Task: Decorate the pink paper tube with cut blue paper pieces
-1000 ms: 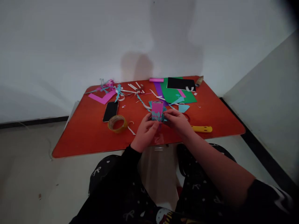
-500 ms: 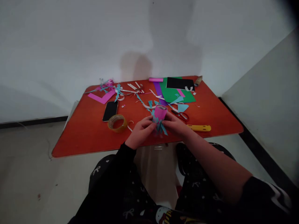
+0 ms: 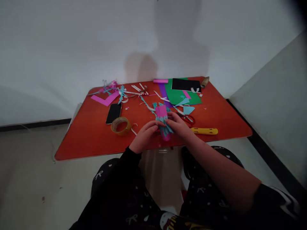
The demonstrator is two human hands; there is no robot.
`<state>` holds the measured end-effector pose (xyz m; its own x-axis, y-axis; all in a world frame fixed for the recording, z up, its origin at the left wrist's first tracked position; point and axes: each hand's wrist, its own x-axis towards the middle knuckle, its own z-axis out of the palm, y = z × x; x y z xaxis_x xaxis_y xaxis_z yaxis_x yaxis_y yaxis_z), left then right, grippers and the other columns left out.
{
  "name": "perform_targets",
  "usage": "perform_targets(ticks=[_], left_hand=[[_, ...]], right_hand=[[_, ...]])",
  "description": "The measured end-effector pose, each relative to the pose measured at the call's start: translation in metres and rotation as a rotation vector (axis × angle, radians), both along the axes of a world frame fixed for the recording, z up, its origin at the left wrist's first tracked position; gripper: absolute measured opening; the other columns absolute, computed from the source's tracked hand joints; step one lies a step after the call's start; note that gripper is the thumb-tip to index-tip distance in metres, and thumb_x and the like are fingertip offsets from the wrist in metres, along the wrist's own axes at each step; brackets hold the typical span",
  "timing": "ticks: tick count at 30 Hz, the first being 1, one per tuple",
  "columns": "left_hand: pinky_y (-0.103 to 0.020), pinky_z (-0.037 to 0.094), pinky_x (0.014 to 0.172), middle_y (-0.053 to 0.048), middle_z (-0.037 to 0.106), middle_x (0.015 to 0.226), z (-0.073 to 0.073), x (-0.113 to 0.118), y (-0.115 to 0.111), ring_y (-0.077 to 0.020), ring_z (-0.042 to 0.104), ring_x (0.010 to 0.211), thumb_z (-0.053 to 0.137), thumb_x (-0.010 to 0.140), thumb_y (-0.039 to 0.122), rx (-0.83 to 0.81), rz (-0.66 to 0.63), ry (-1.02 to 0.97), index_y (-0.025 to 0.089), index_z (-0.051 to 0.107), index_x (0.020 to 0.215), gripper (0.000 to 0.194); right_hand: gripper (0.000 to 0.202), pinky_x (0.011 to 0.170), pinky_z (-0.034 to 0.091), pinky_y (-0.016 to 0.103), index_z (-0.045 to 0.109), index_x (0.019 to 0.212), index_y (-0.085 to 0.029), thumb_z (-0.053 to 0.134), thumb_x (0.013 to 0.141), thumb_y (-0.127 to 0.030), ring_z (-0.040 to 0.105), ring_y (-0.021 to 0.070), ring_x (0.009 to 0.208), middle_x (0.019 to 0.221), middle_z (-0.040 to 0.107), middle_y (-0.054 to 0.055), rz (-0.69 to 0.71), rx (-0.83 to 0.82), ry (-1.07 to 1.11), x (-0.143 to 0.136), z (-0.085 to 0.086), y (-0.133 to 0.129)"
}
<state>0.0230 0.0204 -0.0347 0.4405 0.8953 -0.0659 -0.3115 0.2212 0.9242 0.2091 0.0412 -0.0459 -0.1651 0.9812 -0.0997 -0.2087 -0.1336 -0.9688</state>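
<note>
Between my hands is a pink paper tube (image 3: 161, 111) with a fringe of blue paper (image 3: 165, 124) wrapped round its middle. My left hand (image 3: 148, 131) grips it from the left, fingers reaching across the fringe. From the right, my right hand (image 3: 177, 124) holds the tube, thumb and fingers on the blue strips. The tube's pink lower end shows below the fringe, over the table's near edge. Right by my right hand lie red-handled scissors (image 3: 189, 119), partly hidden, and a yellow cutter-like tool (image 3: 204, 131). A roll of tape (image 3: 120, 126) lies left of my left hand.
Paper scraps litter the red table (image 3: 91, 140). A phone (image 3: 114, 113) lies behind the tape. Green paper (image 3: 175, 95), a purple sheet (image 3: 163, 91), a black sheet (image 3: 185, 85) and blue pieces (image 3: 188, 110) lie at the back right. A wall (image 3: 96, 41) stands behind.
The pink tube has tipped, so its open top no longer faces me and its side and lower end show. My right fingers have shifted onto the blue fringe.
</note>
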Motion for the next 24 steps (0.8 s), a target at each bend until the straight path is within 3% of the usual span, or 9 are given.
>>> perform_targets(ticks=[7, 15, 20, 24], left_hand=[[-0.032, 0.050, 0.093, -0.007, 0.072, 0.105, 0.001, 0.008, 0.008, -0.0187, 0.063, 0.098, 0.067, 0.088, 0.039, 0.116, 0.221, 0.393, 0.018, 0.073, 0.100, 0.025], [-0.026, 0.048, 0.079, -0.001, 0.068, 0.094, -0.003, 0.008, 0.006, -0.0137, 0.059, 0.084, 0.067, 0.087, 0.034, 0.111, 0.273, 0.447, 0.018, 0.067, 0.105, 0.024], [-0.025, 0.048, 0.073, -0.001, 0.066, 0.088, -0.002, 0.007, 0.006, -0.0130, 0.058, 0.079, 0.070, 0.086, 0.034, 0.040, 0.298, 0.389, 0.018, 0.066, 0.099, 0.021], [-0.025, 0.050, 0.075, -0.001, 0.068, 0.093, 0.001, 0.008, 0.006, -0.0129, 0.060, 0.082, 0.069, 0.087, 0.036, -0.013, 0.294, 0.333, 0.018, 0.067, 0.105, 0.026]], right_hand=[[0.036, 0.079, 0.051, 0.033, 0.062, 0.090, -0.022, 0.079, 0.070, -0.047, 0.062, 0.0189, 0.088, 0.094, 0.068, 0.001, -0.215, 0.000, -0.250, -0.010, -0.017, 0.008], [0.034, 0.061, 0.040, 0.029, 0.064, 0.082, -0.021, 0.082, 0.069, -0.047, 0.050, 0.0134, 0.064, 0.070, 0.059, -0.004, -0.099, -0.033, -0.111, -0.021, -0.018, 0.006], [0.038, 0.052, 0.032, 0.027, 0.060, 0.077, -0.022, 0.088, 0.061, -0.043, 0.044, 0.0102, 0.053, 0.061, 0.054, -0.007, -0.075, -0.171, 0.077, -0.024, -0.014, 0.003], [0.040, 0.053, 0.037, 0.027, 0.057, 0.075, -0.022, 0.088, 0.060, -0.042, 0.048, 0.0105, 0.054, 0.060, 0.055, -0.007, -0.103, -0.208, 0.157, -0.023, -0.012, 0.004]])
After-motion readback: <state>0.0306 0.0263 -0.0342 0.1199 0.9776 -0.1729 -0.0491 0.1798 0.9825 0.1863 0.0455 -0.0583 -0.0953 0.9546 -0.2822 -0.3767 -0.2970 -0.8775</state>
